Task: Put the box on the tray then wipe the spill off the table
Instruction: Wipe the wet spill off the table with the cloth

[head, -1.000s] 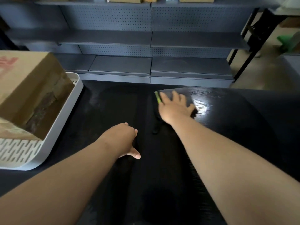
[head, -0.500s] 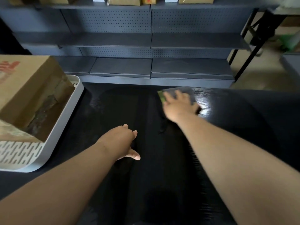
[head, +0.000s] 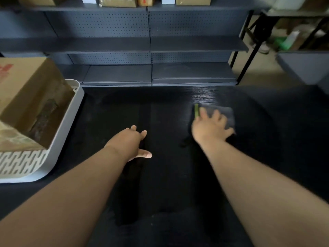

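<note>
head view, left to right: one cardboard box sits tilted in one white tray at the left edge of the black table. the box is brown, with red print on its top face and a worn, torn patch on the side facing the camera. the tray has rounded corners and a slotted wall at its near end, and it rests on the table top.

near the middle, the left hand reaches forward from a bare forearm, palm down, fingers loosely spread and thumb sticking out to the right. it grasps nothing; whether it touches the table is hard to tell.

further right, the right hand lies flat with fingers splayed, pressing down on one grey cloth with a green edge showing at its left side. the hand is blurred. the palm covers the cloth's near part; it is pressing rather than clenched around it. just beyond the cloth the table shows a pale glossy sheen; whether that is liquid or a reflection cannot be told.

behind the table stands dark grey shelving with a few cartons on its top shelf.
</note>
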Demonstrator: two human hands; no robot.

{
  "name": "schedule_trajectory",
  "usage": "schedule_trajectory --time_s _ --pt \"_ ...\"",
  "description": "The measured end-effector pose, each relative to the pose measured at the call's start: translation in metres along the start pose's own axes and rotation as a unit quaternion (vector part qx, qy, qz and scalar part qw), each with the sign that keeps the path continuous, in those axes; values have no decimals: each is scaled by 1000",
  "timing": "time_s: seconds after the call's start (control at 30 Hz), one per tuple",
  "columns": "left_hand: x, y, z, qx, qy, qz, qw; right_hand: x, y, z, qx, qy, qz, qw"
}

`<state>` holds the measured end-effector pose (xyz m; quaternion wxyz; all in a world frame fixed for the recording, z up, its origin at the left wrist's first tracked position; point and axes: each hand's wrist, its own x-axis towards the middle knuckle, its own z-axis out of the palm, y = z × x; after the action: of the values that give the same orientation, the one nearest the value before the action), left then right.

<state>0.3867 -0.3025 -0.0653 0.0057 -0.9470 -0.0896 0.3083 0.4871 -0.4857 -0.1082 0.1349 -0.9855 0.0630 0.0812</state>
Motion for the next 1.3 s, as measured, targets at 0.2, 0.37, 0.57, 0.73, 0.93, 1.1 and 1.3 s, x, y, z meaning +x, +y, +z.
schedule_trajectory --time_s 0.2,0.37,0.57,0.73,0.93,1.1,1.3 --pt "-10 4 4 -3 5 -5 1000 -52 33 9 -47 -10 -206 977" --pt "-16 4 9 2 8 -3 1000 -18 127 -34 12 17 119 993" --pt "-16 2 5 16 14 -9 1000 -117 17 23 1 39 7 999" --pt "-19 3 8 22 22 -10 999 -128 25 24 -5 21 -87 996" --pt "-15 2 12 30 22 -7 999 -59 105 -20 32 36 136 990" --pt "-15 1 6 30 14 -10 999 -106 41 10 20 43 95 994" --pt "-16 5 6 53 11 -18 998 -147 39 25 -16 -8 -92 996"
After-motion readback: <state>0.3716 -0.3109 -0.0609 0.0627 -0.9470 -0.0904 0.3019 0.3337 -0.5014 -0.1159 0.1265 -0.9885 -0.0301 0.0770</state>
